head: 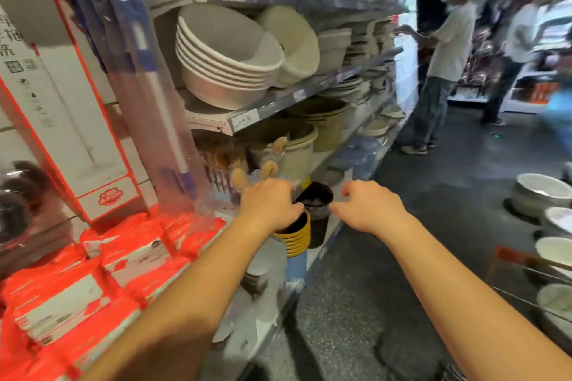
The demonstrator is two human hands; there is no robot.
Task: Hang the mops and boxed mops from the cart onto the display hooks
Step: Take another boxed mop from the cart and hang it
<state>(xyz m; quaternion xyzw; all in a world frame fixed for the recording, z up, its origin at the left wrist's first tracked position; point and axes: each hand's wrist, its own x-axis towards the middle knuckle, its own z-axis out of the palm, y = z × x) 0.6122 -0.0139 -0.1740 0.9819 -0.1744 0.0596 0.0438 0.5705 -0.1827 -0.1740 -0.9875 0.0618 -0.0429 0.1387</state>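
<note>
At 9 o'clock a tall boxed mop [58,96] hangs up. It is a flat white cardboard box with red edges. Just beside it, toward 11 o'clock, a mop [148,71] hangs in a clear, shiny plastic bag. Its pole is white with blue parts. Under them, at 8 o'clock, lie soft red packs [77,281] with white labels. At 12 o'clock a shelf [247,116] holds round, smooth basins [223,62] stacked inside each other. The left hand [269,204] is in the middle with its fingers curled down. It holds nothing I can see. The right hand [368,204] is just beside it, fingers bent and loose, also holding nothing. Between the hands stands a round black bin [318,210]. At 4 o'clock is a thin wire cart [532,269] with a red bar.
</note>
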